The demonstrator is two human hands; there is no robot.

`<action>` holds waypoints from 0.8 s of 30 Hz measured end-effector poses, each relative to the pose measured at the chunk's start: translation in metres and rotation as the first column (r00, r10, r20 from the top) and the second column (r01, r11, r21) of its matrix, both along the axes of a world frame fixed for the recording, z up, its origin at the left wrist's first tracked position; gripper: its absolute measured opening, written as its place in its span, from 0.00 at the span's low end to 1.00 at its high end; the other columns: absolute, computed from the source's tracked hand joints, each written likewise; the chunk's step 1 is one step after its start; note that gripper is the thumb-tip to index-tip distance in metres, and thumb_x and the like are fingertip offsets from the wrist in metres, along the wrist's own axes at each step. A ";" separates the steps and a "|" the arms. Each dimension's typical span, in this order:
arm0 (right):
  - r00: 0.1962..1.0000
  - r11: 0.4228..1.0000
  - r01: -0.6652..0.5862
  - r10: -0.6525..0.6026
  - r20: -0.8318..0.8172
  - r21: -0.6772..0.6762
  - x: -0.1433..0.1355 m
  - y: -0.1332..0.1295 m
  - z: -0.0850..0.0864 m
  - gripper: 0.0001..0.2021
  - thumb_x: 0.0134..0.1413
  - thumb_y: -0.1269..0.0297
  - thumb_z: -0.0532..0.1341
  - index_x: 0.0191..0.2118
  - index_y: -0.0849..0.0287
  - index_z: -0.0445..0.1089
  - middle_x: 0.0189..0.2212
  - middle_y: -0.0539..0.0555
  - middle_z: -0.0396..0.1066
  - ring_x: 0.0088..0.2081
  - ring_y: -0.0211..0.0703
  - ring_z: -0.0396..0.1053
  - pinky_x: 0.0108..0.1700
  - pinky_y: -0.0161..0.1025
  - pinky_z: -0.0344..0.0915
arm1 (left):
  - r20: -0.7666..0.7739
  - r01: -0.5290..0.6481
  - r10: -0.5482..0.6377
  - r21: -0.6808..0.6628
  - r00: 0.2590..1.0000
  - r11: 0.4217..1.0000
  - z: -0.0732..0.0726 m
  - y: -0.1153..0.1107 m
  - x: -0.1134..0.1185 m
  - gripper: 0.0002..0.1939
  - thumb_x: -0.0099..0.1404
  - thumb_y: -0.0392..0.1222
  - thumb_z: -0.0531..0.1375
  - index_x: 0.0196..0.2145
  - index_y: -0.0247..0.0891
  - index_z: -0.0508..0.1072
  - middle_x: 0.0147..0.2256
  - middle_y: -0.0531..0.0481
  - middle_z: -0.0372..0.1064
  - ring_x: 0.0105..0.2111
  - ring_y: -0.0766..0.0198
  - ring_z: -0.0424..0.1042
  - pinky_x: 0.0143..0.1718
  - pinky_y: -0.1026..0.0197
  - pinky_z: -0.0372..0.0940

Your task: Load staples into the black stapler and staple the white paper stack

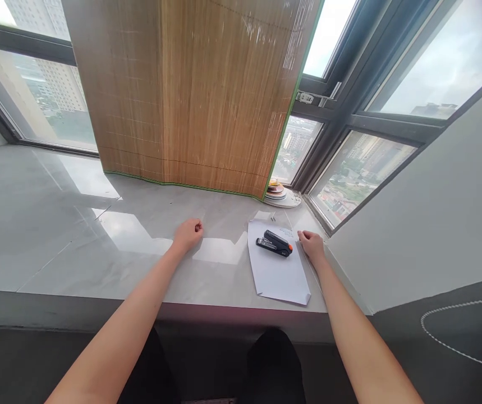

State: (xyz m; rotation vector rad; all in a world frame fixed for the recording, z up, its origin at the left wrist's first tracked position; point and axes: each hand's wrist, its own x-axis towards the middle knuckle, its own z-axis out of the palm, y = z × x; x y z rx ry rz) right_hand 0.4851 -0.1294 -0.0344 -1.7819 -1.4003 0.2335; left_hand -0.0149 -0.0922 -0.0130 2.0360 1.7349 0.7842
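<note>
My left hand (189, 234) rests on the pale stone ledge as a loose fist, with nothing showing in it. My right hand (311, 244) lies beside the right edge of the white paper (280, 278), its fingers curled in and no object visible in them. On the upper part of that paper sits a black stapler (274, 243) with an orange tip at its right end. The paper's lower corners look bent. Just past its top edge are small metal pieces (272, 217), too small to name for sure.
A bamboo blind (190, 101) hangs over the back of the ledge (139, 269). Stacked plates (283, 197) stand in the far right corner by the window. A white wall (413, 207) bounds the right side, with a beaded cord (443, 342) hanging there.
</note>
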 end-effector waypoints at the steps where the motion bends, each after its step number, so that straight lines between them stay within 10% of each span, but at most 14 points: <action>1: 0.999 1.000 0.010 -0.010 0.045 -0.006 -0.001 0.001 0.000 0.23 0.56 0.45 0.57 0.19 0.53 0.55 0.18 0.47 0.51 0.25 0.39 0.52 0.30 0.41 0.49 | 0.000 0.003 -0.003 0.002 1.000 1.000 0.000 0.000 0.000 0.06 0.63 0.34 0.56 0.31 0.41 0.72 0.35 0.50 0.73 0.35 0.59 0.70 0.35 0.59 0.60; 8: 0.986 0.991 -0.109 0.099 -0.134 -0.072 -0.001 -0.002 0.004 0.23 0.54 0.42 0.62 0.21 0.54 0.63 0.17 0.47 0.57 0.24 0.39 0.54 0.29 0.39 0.51 | -0.081 0.006 0.003 0.103 0.997 0.995 -0.001 -0.010 -0.003 0.17 0.67 0.33 0.54 0.44 0.40 0.81 0.41 0.44 0.75 0.45 0.53 0.75 0.48 0.55 0.69; 13: 0.941 0.992 -0.124 0.106 -0.321 -0.034 0.001 -0.009 0.008 0.23 0.53 0.40 0.65 0.23 0.55 0.67 0.18 0.46 0.58 0.23 0.39 0.54 0.27 0.38 0.51 | -0.220 -0.149 0.191 0.195 0.957 0.970 0.006 -0.025 -0.072 0.25 0.69 0.36 0.56 0.60 0.41 0.79 0.62 0.40 0.72 0.61 0.45 0.70 0.67 0.48 0.63; 18: 0.991 0.991 -0.119 0.115 -0.068 -0.064 -0.004 0.000 0.006 0.22 0.52 0.41 0.64 0.21 0.55 0.68 0.18 0.48 0.63 0.25 0.40 0.58 0.29 0.38 0.52 | -0.359 -0.556 0.532 0.044 0.767 0.830 0.006 -0.044 -0.150 0.33 0.76 0.50 0.52 0.73 0.33 0.64 0.75 0.30 0.52 0.75 0.27 0.46 0.70 0.21 0.44; 24: 0.940 0.988 -0.077 0.118 0.320 -0.137 -0.024 0.027 0.008 0.18 0.60 0.47 0.61 0.25 0.52 0.71 0.27 0.55 0.74 0.32 0.48 0.69 0.34 0.41 0.62 | -0.412 -0.580 0.548 0.057 0.728 0.813 0.000 -0.047 -0.151 0.33 0.77 0.51 0.47 0.71 0.30 0.65 0.75 0.26 0.51 0.74 0.22 0.44 0.68 0.17 0.42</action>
